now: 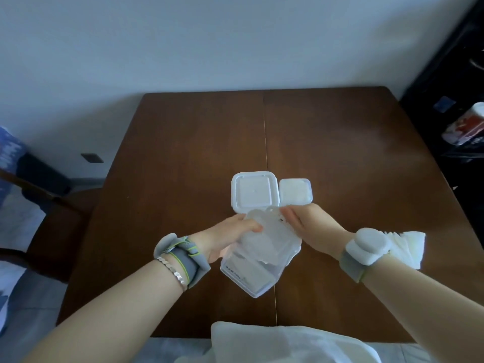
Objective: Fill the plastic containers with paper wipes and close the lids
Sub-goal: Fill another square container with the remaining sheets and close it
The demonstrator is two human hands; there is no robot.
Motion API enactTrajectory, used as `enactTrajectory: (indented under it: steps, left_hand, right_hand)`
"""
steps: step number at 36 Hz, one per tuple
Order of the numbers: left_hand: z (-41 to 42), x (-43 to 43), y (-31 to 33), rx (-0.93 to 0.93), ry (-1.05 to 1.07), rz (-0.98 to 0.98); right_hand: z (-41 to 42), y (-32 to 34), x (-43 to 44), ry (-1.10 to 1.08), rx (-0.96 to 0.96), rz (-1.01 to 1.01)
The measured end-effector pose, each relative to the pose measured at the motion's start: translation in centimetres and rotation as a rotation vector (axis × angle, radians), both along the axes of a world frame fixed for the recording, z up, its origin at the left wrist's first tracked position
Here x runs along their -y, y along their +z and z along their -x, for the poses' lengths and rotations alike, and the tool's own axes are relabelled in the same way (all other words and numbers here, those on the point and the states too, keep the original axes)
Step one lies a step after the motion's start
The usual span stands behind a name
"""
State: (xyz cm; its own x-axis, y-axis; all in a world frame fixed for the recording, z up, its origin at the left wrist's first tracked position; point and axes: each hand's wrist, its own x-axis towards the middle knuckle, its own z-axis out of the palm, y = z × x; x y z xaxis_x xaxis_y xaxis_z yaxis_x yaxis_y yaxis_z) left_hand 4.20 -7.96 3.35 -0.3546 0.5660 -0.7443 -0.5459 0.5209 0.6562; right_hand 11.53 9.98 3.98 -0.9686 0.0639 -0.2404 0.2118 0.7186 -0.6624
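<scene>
I hold a clear plastic container (251,273) tilted above the brown table (183,153). My left hand (225,237) grips its left side. My right hand (303,226) holds its upper right edge, where the translucent lid (272,231) sits over the opening. White paper shows through the container's walls. Behind my hands a larger container with a white clip lid (253,191) stands shut on the table, and a smaller lidded one (295,192) stands right beside it. A stack of white paper wipes (408,247) lies on the table just right of my right wrist.
A white cloth (288,341) lies at the table's near edge. A dark chair (44,205) stands to the left of the table. Dark furniture with a red and white package (466,127) stands to the right. The wall runs behind the table's far edge.
</scene>
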Motion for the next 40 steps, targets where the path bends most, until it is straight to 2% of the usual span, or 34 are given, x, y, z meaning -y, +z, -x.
enactTrajectory:
  steps: [3, 6, 8, 10, 13, 16, 18, 20, 22, 24, 26, 28, 29, 31, 34, 37, 40]
  left_hand:
    - [-0.4, -0.1, 0.1, 0.178, 0.231, -0.126]
    - [-0.4, -0.4, -0.2, 0.299, 0.433, -0.198]
    - [-0.3, -0.5, -0.3, 0.263, 0.429, -0.169]
    - [-0.4, -0.6, 0.0, 0.166, 0.299, -0.064]
    - [-0.9, -1.4, 1.1, 0.027, 0.022, 0.104]
    - [-1.3, -2.0, 1.6, -0.047, -0.074, 0.191]
    - [-1.2, -1.9, 1.4, -0.11, -0.068, 0.216]
    - [-1.0, -1.5, 1.5, -0.178, -0.056, 0.193]
    - [-0.8, -1.2, 1.4, -0.164, -0.048, 0.146]
    - [-0.8, -1.1, 1.1, -0.036, 0.04, 0.07]
    - [-0.8, -1.1, 0.8, 0.173, 0.224, -0.033]
    - [-0.8, -1.0, 0.7, 0.305, 0.336, -0.124]
    - [-0.9, -1.1, 0.5, 0.305, 0.332, -0.142]
    - [-1.0, -1.1, 0.5, 0.213, 0.266, -0.103]
    - [-1.1, -1.2, 0.9, 0.055, 0.13, 0.082]
    - [-0.7, -1.6, 1.9, 0.062, -0.025, 0.184]
    - [-0.9, -2.2, 2.5, 0.07, -0.108, 0.244]
  right_hand:
    - [-0.5, 0.2, 0.0, -0.224, 0.002, 0.432]
    - [-1.4, -1.0, 0.0, -0.255, -0.032, 0.536]
    - [-1.8, -1.4, 0.1, -0.276, -0.049, 0.427]
    - [-1.6, -1.8, -0.2, -0.226, -0.07, 0.126]
    - [-1.7, -2.1, -0.5, -0.036, -0.087, -0.346]
    - [-1.5, -2.0, -0.6, 0.121, -0.191, -0.523]
    - [-1.4, -1.4, -1.4, 0.188, -0.126, -0.536]
    - [-1.5, -0.9, -2.0, 0.199, -0.045, -0.421]
    - [-1.5, -0.3, -2.4, 0.117, -0.06, -0.276]
    - [-1.7, -0.3, -2.4, -0.045, -0.092, -0.015]
    - [-1.9, -0.4, -1.9, -0.168, -0.119, 0.266]
    - [-2.2, -0.5, -1.4, -0.23, -0.147, 0.407]
    - [-2.3, -0.8, -1.3, -0.261, -0.152, 0.419]
    - [-2.4, -1.5, -1.1, -0.29, -0.175, 0.31]
    - [-2.5, -1.9, -1.7, -0.139, -0.157, -0.056]
    - [-2.4, -1.6, -1.6, 0.09, -0.031, -0.349]
    - [-2.1, -1.5, -1.4, 0.248, -0.028, -0.582]
